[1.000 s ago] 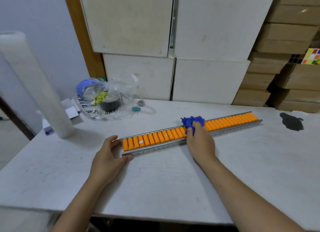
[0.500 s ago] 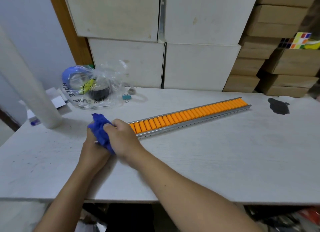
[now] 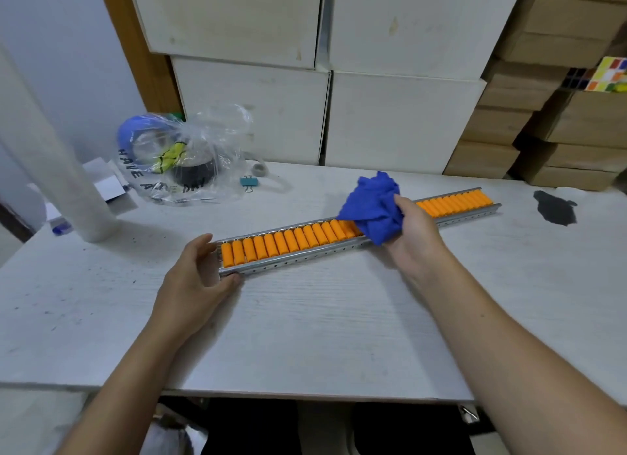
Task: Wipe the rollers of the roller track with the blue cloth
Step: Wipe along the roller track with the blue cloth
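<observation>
A long metal roller track [image 3: 298,256] with orange rollers [image 3: 291,239] lies slanted across the white table, its far end up to the right. My right hand [image 3: 412,237] grips a crumpled blue cloth [image 3: 373,207] over the track's middle; the cloth's lower part touches the rollers and hides a few of them. My left hand [image 3: 195,285] clasps the track's near left end, thumb on the front rail and fingers curled at the end.
A clear plastic bag [image 3: 179,156] with tape rolls sits at the back left beside a roll of stretch film [image 3: 54,156] and a small binder clip [image 3: 249,182]. A dark stain [image 3: 554,207] marks the table [image 3: 305,336] at right. White and cardboard boxes stack behind.
The cloth was at the track's near left end by both hands; now my right hand has carried it to the track's middle. My left hand holds the near end again.
</observation>
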The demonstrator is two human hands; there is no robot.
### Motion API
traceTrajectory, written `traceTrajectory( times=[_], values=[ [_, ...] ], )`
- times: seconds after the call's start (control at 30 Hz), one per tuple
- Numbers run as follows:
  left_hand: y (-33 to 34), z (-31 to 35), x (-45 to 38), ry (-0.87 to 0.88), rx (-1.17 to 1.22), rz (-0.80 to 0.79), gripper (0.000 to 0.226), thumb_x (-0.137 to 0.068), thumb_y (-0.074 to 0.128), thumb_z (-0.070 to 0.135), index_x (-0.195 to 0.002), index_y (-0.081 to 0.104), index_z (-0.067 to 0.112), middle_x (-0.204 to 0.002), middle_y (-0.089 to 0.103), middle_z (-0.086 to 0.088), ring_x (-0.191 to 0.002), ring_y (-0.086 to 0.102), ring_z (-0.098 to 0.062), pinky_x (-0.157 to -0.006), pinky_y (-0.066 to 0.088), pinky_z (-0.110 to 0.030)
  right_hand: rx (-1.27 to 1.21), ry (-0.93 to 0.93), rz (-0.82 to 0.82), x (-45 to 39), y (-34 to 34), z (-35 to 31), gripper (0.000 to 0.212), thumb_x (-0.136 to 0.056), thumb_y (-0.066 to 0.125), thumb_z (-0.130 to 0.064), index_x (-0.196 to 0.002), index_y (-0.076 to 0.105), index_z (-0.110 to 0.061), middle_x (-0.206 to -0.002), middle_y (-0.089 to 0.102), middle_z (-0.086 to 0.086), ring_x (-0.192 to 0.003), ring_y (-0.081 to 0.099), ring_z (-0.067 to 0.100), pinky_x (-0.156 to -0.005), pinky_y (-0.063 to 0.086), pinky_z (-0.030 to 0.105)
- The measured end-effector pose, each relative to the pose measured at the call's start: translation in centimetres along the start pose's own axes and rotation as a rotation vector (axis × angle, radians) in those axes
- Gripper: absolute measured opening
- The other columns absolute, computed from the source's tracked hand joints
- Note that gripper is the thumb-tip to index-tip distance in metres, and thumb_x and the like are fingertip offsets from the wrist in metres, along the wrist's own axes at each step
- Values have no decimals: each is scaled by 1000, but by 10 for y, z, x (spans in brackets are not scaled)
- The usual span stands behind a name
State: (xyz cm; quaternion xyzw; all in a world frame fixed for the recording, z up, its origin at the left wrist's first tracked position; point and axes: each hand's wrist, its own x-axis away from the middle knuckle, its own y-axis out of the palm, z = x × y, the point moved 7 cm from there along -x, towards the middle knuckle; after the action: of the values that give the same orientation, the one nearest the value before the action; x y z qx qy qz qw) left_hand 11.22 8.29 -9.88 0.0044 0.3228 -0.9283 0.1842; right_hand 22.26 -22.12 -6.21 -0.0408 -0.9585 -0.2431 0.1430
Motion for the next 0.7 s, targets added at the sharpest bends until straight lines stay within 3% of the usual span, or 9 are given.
traceTrajectory(
  times=[0.1,0.17,0.27,0.37,0.4,0.53,0.63,0.7],
  values=[
    [-8,1,2,-35,131,31,57,-83,70,27,-135,49,20,-129,53,11,-116,51,-7,-95,37,-23,-26,12,-31,-3,-12,-1,22,-97,46,-17,-113,58,-10,-116,67,13,-104,66,27,-90,53,47],
    [-20,-3,2,-129,364,91,32,-92,58,25,-122,60,17,-124,62,3,-113,58,-13,-91,41,-22,-34,20,-43,-2,-14,3,21,-97,46,-18,-112,58,-11,-118,66,12,-105,66,26,-90,53,47],
    [-42,-22,1,-265,633,200,17,-94,53,19,-95,69,17,-110,70,-9,-109,64,-26,-94,49,-36,-17,27,-87,3,-7,13,25,-97,46,-19,-117,57,-10,-120,66,12,-107,65,27,-86,54,46],
    [-58,-32,6,-257,499,218,19,-91,56,25,-86,73,21,-102,73,-6,-103,66,-30,-95,50,-49,14,45,-146,13,7,28,31,-97,46,-18,-123,56,-6,-120,66,13,-109,64,28,-83,55,46],
    [-60,-31,9,-225,428,208,21,-93,54,26,-85,73,23,-98,74,-4,-100,67,-27,-94,51,-45,23,51,-162,16,12,33,32,-97,46,-18,-124,56,-5,-120,66,13,-109,63,28,-82,55,45],
    [-54,-17,17,-70,153,101,30,-99,41,24,-98,70,22,-100,70,11,-91,61,5,-74,44,-8,44,70,-225,26,30,53,34,-97,45,-19,-125,55,-3,-122,65,14,-111,63,27,-84,55,44],
    [-46,-13,18,-3,44,21,26,-98,43,18,-108,66,24,-107,67,15,-100,59,3,-79,39,-3,82,56,-236,29,37,62,36,-96,46,-18,-125,54,3,-124,63,16,-112,61,28,-88,53,45],
    [-43,-13,22,31,-57,-9,27,-96,45,18,-114,65,24,-110,64,13,-101,58,-3,-86,40,-11,111,39,-253,31,39,69,32,-94,49,-18,-116,55,5,-119,64,14,-110,61,26,-91,52,43]
  ],
)
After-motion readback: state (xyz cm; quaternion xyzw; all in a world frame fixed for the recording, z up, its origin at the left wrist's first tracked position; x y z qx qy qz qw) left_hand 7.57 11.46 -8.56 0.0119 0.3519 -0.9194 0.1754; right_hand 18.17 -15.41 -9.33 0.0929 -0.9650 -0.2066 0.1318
